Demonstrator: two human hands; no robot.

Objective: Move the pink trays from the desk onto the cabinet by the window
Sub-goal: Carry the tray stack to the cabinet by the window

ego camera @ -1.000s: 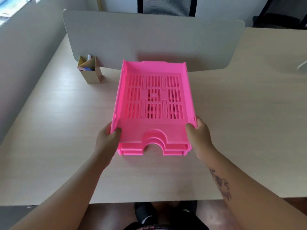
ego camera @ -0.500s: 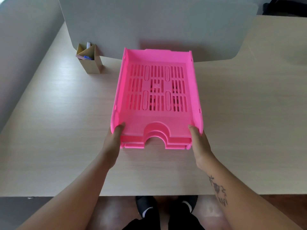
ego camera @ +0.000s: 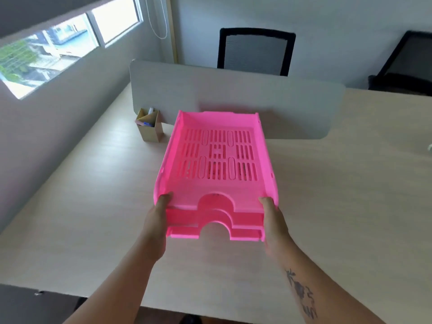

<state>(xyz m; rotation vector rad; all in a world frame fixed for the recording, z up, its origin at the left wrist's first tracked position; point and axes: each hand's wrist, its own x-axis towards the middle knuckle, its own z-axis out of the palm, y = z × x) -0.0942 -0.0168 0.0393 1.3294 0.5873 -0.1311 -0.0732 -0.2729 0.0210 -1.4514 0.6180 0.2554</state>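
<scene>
An office corner is seen, with a window (ego camera: 58, 50) set high in the left wall; no cabinet is shown. A pale desk (ego camera: 339, 195) fills the view, split by a grey divider (ego camera: 233, 99), and a small cardboard pen holder (ego camera: 149, 128) is kept against it. The stacked pink trays (ego camera: 217, 169) are held above the desk, near edge low, probably so the stack is carried as one. The left hand (ego camera: 156, 228) and right hand (ego camera: 274, 228) are clamped on the front corners, thumbs hooked over the top rim, fingers hidden underneath.
</scene>
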